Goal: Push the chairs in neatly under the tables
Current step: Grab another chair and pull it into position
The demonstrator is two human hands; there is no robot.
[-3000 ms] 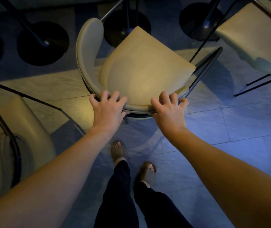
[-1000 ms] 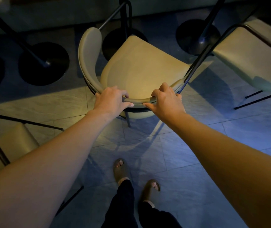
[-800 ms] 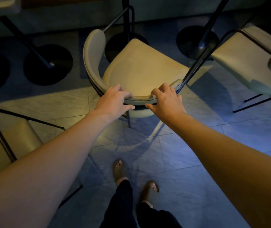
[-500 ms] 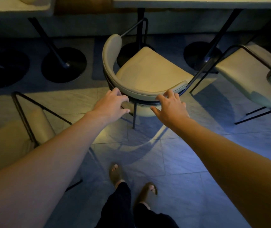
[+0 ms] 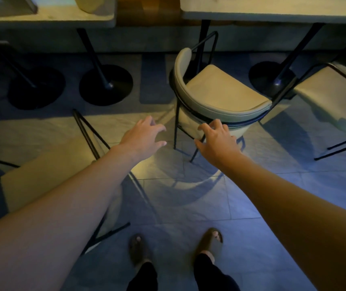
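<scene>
A beige padded chair (image 5: 220, 91) with a curved backrest and black metal legs stands in front of me, its front toward the light table (image 5: 272, 9) at the upper right. My left hand (image 5: 142, 137) hovers open, left of the chair and clear of it. My right hand (image 5: 218, 141) is open with fingers spread just below the backrest's rim, holding nothing. A second beige chair (image 5: 48, 179) sits at my left under my left forearm. A third beige chair (image 5: 333, 97) stands at the right edge.
Another light table (image 5: 48, 17) is at the upper left. Black round pedestal bases (image 5: 106, 85) stand on the tiled floor under the tables. My sandalled feet (image 5: 209, 242) are at the bottom, on grey tiles.
Both hands have let go of the middle chair's backrest and pulled back open. The chair now sits farther from me, closer to the table, and the view has lifted to show the tabletops.
</scene>
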